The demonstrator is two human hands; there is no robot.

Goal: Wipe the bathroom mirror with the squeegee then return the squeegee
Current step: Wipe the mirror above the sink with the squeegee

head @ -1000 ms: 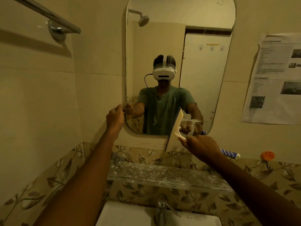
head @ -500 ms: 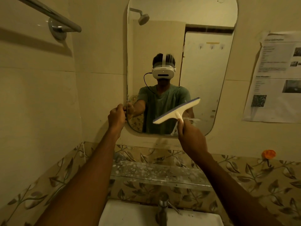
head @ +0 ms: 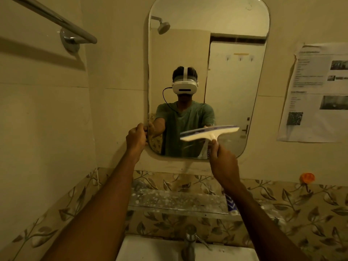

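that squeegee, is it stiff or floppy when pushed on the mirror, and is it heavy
Probably light: the right hand holds the squeegee up by its short handle alone. Its white head looks like stiff plastic and shows as a straight bar. Only the dark blade strip along its edge likely flexes against the mirror.

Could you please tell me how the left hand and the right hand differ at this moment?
The left hand grips the left edge of the mirror; the right hand holds the squeegee by its handle. The left hand sits higher, the right hand lower, near the mirror's bottom edge. Both have curled fingers.
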